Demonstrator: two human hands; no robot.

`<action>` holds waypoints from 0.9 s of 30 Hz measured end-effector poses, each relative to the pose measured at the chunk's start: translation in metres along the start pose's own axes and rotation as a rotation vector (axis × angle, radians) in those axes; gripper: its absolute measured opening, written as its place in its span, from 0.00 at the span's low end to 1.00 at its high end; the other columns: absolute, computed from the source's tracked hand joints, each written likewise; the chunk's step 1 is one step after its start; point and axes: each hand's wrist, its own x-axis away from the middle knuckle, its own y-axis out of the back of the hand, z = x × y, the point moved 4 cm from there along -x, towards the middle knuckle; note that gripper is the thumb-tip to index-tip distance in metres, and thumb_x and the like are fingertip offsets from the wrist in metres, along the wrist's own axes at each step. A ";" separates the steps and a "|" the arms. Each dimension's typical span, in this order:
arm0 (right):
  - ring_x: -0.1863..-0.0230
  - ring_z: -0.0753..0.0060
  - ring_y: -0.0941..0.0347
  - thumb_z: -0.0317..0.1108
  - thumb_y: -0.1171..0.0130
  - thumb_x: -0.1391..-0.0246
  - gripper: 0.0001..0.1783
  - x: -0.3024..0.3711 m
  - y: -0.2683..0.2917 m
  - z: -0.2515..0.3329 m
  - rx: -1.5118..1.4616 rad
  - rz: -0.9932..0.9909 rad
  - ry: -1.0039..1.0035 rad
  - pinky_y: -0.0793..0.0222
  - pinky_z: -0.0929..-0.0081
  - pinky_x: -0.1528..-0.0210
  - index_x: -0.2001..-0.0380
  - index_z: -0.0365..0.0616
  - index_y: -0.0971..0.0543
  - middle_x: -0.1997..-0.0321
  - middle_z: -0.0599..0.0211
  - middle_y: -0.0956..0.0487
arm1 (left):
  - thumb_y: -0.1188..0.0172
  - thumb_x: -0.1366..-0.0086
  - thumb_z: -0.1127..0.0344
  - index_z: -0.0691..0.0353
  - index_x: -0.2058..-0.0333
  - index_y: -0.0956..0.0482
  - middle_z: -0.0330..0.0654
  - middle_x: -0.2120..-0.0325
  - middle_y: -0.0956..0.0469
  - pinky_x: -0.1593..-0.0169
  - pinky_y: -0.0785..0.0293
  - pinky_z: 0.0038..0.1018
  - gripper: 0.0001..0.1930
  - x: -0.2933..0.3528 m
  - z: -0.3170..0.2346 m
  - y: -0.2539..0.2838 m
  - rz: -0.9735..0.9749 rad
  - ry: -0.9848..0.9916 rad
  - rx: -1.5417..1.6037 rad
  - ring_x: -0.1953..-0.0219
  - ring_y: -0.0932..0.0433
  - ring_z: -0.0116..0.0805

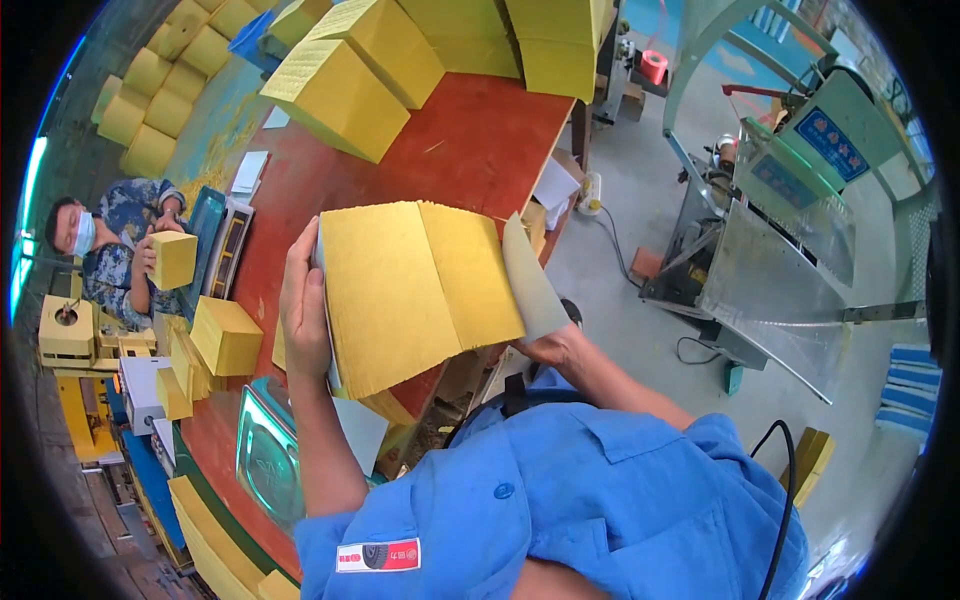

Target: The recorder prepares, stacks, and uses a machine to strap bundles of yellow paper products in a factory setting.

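A thick stack of yellow paper (400, 300) is held up in front of my chest, over the near edge of the red table (480, 150). A crease or gap runs across its upper face. My left hand (305, 310) is pressed along the stack's left end, over a thin pale sheet there, thumb and fingers closed against it. At the right end a grey-white sheet (533, 280) stands bent away from the yellow paper. My right hand (552, 345) grips from below at that end, its fingers partly hidden under the stack and sheet.
Large yellow paper blocks (360, 60) stand at the table's far side. A masked person (125, 240) at left holds a smaller yellow block (173, 260). A green tray (268, 450) lies beside my left forearm. A metal machine (770, 240) stands on the floor at right.
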 end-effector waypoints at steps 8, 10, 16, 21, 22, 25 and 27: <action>0.57 0.73 0.23 0.41 0.46 0.36 0.16 0.012 -0.033 0.010 0.465 -0.120 0.333 0.26 0.72 0.57 0.51 0.42 0.23 0.55 0.65 0.20 | 0.60 0.28 0.57 0.68 0.36 0.38 0.49 0.39 0.34 0.35 0.41 0.34 0.27 0.018 0.023 0.018 -0.070 0.178 0.286 0.36 0.36 0.39; 0.58 0.73 0.23 0.42 0.47 0.36 0.17 0.006 -0.038 0.010 0.460 -0.103 0.329 0.26 0.72 0.57 0.52 0.42 0.22 0.56 0.65 0.19 | 0.60 0.28 0.57 0.67 0.36 0.39 0.48 0.39 0.34 0.35 0.40 0.34 0.27 0.031 0.030 0.022 -0.072 0.239 0.324 0.37 0.35 0.38; 0.55 0.79 0.26 0.36 0.41 0.39 0.20 0.006 -0.072 -0.004 0.621 -0.006 0.341 0.28 0.77 0.53 0.45 0.45 0.25 0.55 0.70 0.21 | 0.60 0.27 0.54 0.65 0.36 0.39 0.46 0.40 0.34 0.37 0.37 0.33 0.28 0.061 0.051 0.026 -0.075 0.421 0.443 0.38 0.34 0.37; 0.52 0.82 0.30 0.28 0.38 0.44 0.27 0.046 -0.072 0.033 0.976 -0.021 0.463 0.32 0.78 0.49 0.40 0.46 0.29 0.51 0.74 0.23 | 0.59 0.27 0.51 0.64 0.35 0.39 0.44 0.40 0.33 0.38 0.35 0.32 0.28 0.082 0.068 -0.015 -0.028 0.550 0.613 0.40 0.33 0.36; 0.51 0.82 0.30 0.27 0.39 0.43 0.26 0.068 -0.078 0.046 1.042 0.013 0.537 0.32 0.77 0.48 0.41 0.44 0.29 0.50 0.73 0.23 | 0.59 0.27 0.51 0.63 0.35 0.39 0.44 0.40 0.33 0.38 0.35 0.31 0.28 0.091 0.068 -0.029 -0.011 0.572 0.657 0.40 0.33 0.35; 0.50 0.81 0.30 0.26 0.40 0.42 0.25 0.126 -0.051 0.087 1.044 -0.088 0.552 0.32 0.78 0.47 0.41 0.43 0.29 0.49 0.73 0.24 | 0.59 0.26 0.49 0.62 0.35 0.39 0.43 0.40 0.33 0.39 0.34 0.31 0.29 0.099 0.060 -0.092 0.080 0.637 0.789 0.41 0.32 0.35; 0.47 0.81 0.31 0.25 0.40 0.42 0.27 0.167 -0.019 0.118 0.988 -0.192 0.587 0.34 0.78 0.44 0.39 0.42 0.31 0.47 0.73 0.24 | 0.58 0.26 0.48 0.62 0.35 0.39 0.42 0.41 0.33 0.40 0.33 0.30 0.29 0.080 0.050 -0.152 0.170 0.676 0.876 0.41 0.31 0.34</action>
